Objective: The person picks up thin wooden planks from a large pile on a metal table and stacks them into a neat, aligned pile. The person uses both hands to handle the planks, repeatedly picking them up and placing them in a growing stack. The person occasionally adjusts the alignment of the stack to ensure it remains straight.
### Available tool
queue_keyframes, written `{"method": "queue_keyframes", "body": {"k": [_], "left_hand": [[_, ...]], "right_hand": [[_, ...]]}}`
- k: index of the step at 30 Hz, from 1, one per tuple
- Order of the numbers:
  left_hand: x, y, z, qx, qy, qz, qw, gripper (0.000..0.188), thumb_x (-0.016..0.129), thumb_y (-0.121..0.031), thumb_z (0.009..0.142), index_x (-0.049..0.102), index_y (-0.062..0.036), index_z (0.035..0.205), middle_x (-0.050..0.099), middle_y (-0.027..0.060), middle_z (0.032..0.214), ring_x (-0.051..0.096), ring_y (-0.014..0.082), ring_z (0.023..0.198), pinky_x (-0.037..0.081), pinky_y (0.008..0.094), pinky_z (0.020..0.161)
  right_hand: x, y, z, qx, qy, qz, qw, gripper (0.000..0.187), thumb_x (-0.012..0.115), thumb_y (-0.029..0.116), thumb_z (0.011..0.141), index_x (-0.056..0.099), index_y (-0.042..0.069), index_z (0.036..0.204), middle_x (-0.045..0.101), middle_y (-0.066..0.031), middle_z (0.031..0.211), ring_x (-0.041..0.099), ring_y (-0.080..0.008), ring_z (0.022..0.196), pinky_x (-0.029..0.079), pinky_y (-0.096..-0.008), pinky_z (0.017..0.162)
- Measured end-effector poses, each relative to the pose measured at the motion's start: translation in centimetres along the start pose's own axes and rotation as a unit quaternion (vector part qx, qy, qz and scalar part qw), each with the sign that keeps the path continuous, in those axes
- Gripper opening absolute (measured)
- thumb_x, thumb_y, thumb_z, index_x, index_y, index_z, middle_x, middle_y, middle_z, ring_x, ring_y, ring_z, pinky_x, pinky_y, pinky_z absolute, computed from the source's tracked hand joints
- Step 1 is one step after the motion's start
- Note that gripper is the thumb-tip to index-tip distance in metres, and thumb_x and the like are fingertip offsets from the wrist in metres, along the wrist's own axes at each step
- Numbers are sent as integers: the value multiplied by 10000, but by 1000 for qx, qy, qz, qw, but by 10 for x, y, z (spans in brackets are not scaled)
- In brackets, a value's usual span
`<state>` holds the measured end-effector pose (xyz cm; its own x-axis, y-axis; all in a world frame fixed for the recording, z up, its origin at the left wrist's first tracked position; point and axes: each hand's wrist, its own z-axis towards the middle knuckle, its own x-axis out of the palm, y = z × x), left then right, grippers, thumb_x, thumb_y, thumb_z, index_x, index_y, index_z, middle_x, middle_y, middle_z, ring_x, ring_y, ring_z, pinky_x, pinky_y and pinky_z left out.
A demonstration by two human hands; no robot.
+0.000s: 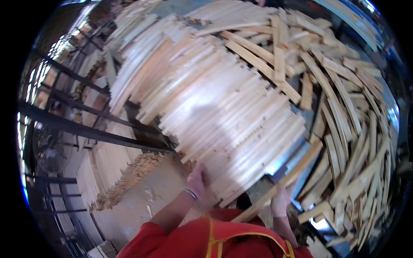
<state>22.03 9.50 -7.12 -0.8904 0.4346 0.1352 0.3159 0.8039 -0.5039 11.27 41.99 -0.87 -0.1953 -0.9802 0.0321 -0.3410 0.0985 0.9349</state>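
R hand (280, 200) grips a loose plank (301, 164) slanting over the near edge of the surface (275, 166); L hand (197, 178), fingers bent, is at the near-L end of the laid strips (223, 124), can't tell if pinching any; jumbled planks (340, 116) heaped along surface's R edge, approx. criss-cross

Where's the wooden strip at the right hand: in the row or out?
Out: a visible gap separates the wooden strip from the row.
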Motion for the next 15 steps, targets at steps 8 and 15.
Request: {"method": "queue_keyframes", "body": {"k": [8,15], "left_hand": [[12,7,-5,-26,60,62,996,460,701,-594,978,721,-138,1033,684,27,930,658,228,836,551,415,792],[42,-14,-77,111,303,844,428,501,618,-516,1030,700,-64,1230,751,168,999,732,343,867,594,507,803]], "right_hand": [[26,23,97,-38,91,-440,893,669,618,445,995,531,-72,1410,744,-256,1097,732,-355,999,551,-443,931],[-38,41,118,5,122,-451,884,934,640,669,935,465,-19,1541,667,-304,1378,631,-418,1319,478,-455,1098]]}}
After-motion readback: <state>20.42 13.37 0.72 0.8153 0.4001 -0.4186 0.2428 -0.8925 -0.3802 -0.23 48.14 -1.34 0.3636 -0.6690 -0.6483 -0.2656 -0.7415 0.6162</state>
